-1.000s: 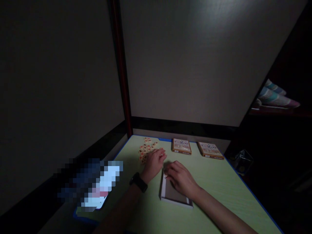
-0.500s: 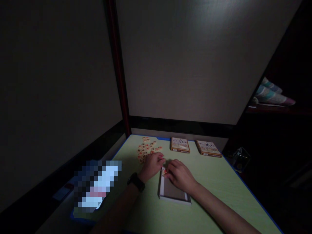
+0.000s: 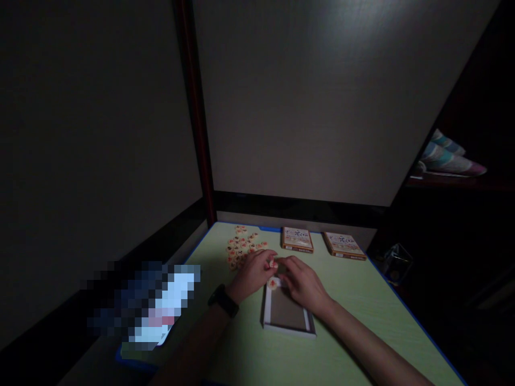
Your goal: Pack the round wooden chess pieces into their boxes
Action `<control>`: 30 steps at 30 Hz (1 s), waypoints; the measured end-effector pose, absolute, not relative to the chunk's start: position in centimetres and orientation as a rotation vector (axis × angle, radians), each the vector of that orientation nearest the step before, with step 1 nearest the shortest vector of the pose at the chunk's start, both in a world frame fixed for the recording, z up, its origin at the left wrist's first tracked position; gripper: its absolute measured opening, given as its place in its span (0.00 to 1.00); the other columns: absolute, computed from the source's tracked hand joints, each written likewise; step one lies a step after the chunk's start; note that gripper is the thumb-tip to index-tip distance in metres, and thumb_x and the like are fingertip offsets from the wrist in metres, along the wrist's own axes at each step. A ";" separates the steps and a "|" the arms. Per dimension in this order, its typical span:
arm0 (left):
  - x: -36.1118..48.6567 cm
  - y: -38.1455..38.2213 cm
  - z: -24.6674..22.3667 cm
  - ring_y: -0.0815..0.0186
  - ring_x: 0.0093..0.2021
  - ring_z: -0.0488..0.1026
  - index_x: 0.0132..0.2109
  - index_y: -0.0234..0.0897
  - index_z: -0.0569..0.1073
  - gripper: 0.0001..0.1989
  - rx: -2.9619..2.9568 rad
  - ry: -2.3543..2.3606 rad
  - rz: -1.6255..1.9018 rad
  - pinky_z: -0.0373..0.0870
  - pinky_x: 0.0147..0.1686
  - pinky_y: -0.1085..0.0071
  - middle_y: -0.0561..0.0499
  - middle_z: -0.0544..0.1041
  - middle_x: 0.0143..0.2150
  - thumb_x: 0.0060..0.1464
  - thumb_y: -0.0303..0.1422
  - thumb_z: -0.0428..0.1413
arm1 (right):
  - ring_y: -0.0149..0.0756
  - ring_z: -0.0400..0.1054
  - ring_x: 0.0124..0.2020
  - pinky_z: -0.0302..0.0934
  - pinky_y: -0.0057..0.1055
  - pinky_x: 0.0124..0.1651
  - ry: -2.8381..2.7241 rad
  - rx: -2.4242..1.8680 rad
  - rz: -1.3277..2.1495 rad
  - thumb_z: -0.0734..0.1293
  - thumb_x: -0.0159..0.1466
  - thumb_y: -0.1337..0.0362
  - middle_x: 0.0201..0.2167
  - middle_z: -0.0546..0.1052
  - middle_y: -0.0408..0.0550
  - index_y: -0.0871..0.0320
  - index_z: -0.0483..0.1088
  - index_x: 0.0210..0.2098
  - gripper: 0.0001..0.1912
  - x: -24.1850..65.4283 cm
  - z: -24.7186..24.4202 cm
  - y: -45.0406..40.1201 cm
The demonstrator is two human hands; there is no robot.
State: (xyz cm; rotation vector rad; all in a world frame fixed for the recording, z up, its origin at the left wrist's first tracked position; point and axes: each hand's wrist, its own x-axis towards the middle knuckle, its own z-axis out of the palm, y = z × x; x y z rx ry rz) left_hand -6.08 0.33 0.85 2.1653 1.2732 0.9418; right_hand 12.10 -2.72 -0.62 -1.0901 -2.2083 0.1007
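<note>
The work surface was a pale green table [image 3: 382, 316] with a blue edge, set in a dim corner against grey wall panels [image 3: 301, 107] joined by a dark red post [image 3: 197, 107]. At the right, a shelf carried patterned fabric [image 3: 448, 155]. Two flat boxes [image 3: 296, 238] lay side by side, spaced apart, near the table's far edge. A lit, pixelated object [image 3: 171, 303] occupied the left edge. A cluster of round pieces [image 3: 238, 244] lay just beyond the left hand [image 3: 253, 274], which bore a dark watch [image 3: 223, 301] at the wrist. The left hand was nearly closed, with one round piece [image 3: 273, 264] pinched at its fingertips. The right hand [image 3: 303, 287] was partly open, thumb and index finger apart, fingertips near that piece; contact could not be determined. The shallow tray [image 3: 289, 313] lay below the hands, partly covered by the right one. A second piece [image 3: 272, 283] rested at the tray's far left corner, just beside the right thumb.
</note>
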 end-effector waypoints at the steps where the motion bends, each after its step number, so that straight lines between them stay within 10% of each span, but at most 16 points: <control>1: -6.1 0.3 0.8 0.69 0.31 0.75 0.48 0.38 0.75 0.17 2.132 1.242 0.922 0.71 0.35 0.73 0.51 0.79 0.39 0.48 0.26 0.58 | 0.39 0.69 0.44 0.66 0.36 0.47 -2.212 -1.058 0.109 0.61 0.66 0.68 0.43 0.74 0.52 0.55 0.67 0.54 0.17 12.2 -0.7 -2.6; 30: -8.3 1.5 -0.2 0.68 0.30 0.71 0.39 0.37 0.80 0.18 2.219 1.037 0.502 0.64 0.30 0.76 0.53 0.77 0.31 0.36 0.36 0.67 | 0.37 0.70 0.33 0.64 0.30 0.35 -2.378 -0.964 -0.049 0.66 0.62 0.68 0.31 0.76 0.47 0.52 0.79 0.41 0.11 12.0 -1.8 -2.6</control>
